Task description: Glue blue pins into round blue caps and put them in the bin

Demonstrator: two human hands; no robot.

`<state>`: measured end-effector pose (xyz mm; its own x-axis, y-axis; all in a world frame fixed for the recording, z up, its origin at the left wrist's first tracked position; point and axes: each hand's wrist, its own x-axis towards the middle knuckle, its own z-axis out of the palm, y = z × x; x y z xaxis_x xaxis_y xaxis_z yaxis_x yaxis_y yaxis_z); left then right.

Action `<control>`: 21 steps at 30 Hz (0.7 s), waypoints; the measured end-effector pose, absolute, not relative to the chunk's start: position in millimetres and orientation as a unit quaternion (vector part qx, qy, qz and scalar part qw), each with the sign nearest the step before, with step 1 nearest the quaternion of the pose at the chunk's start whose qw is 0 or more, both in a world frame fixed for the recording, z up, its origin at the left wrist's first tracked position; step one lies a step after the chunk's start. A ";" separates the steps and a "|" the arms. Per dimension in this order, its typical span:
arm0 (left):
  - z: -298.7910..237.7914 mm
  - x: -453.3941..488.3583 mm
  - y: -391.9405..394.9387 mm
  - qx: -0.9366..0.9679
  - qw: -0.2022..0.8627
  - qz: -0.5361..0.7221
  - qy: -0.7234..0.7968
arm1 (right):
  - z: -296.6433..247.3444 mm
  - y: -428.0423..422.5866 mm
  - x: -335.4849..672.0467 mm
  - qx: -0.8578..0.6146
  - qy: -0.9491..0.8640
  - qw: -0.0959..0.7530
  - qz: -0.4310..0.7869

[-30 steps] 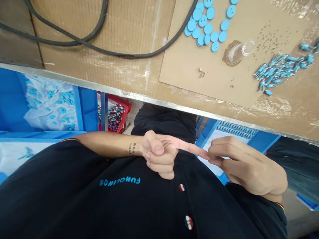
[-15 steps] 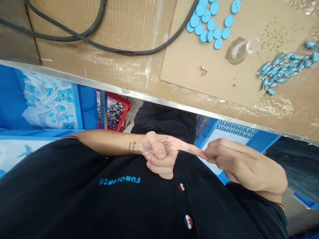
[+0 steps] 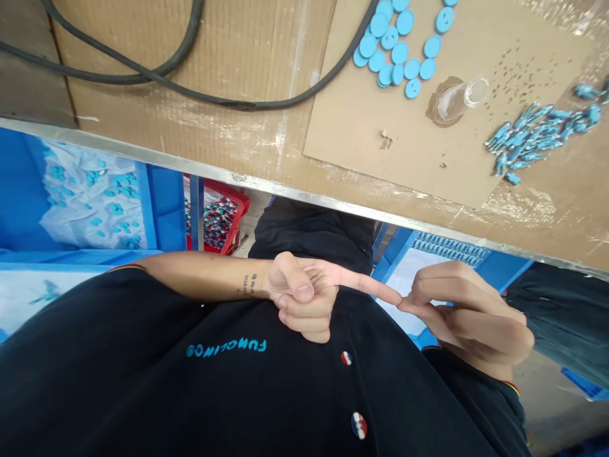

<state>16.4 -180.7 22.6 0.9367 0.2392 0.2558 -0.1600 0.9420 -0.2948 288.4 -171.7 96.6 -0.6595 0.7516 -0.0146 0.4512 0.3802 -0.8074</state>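
Observation:
My left hand (image 3: 304, 292) lies palm up in front of my chest. Its index finger stretches out to the right, while the thumb and other fingers curl in with nothing visible in them. At the tip of that index finger, my right hand (image 3: 464, 311) is closed, thumb and fingertip pinching the end of it. Whether anything small sits in the pinch cannot be made out. Both hands are off the table, below its metal front edge (image 3: 266, 184).
On the table (image 3: 214, 146) lie blue discs (image 3: 404, 23), a clear cup (image 3: 459, 101), small blue figures (image 3: 528, 139) and a black cable (image 3: 285, 101). Beneath its edge are a blue bin (image 3: 164, 209) of blue parts, a red crate (image 3: 233, 222) and another blue bin (image 3: 509, 260).
My right hand has shifted slightly and turned, its pinch now at the very tip of my left index finger. My left hand has barely moved.

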 end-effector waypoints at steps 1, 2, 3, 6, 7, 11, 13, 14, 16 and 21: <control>22.3 16.5 -180.6 -0.137 0.974 0.100 -0.147 | 95.9 -171.0 288.4 -0.356 -0.816 0.196 0.411; 22.0 16.7 -180.6 -0.138 0.973 0.103 -0.151 | 95.1 -169.5 288.0 -0.333 -0.824 0.211 0.407; 21.7 17.1 -180.7 -0.138 0.972 0.107 -0.157 | 94.3 -167.7 287.1 -0.308 -0.834 0.223 0.400; 21.5 18.4 -181.4 -0.135 0.968 0.118 -0.177 | 94.6 -163.5 283.9 -0.262 -0.859 0.235 0.372; 21.9 18.7 -181.6 -0.136 0.967 0.118 -0.178 | 96.1 -163.1 282.8 -0.264 -0.864 0.225 0.365; 24.5 18.5 -182.2 -0.149 0.968 0.117 -0.162 | 104.8 -162.3 279.9 -0.275 -0.879 0.148 0.360; 25.4 17.5 -181.6 -0.146 0.969 0.116 -0.159 | 107.0 -159.8 279.0 -0.263 -0.884 0.128 0.364; 25.6 16.9 -181.1 -0.144 0.970 0.114 -0.160 | 107.2 -158.2 278.5 -0.252 -0.886 0.129 0.368; 25.6 15.8 -179.8 -0.138 0.971 0.107 -0.162 | 106.0 -154.9 277.2 -0.239 -0.885 0.134 0.377; 25.5 16.7 -180.3 -0.125 0.977 0.100 -0.142 | 100.4 -158.5 275.2 -0.256 -0.874 0.175 0.373</control>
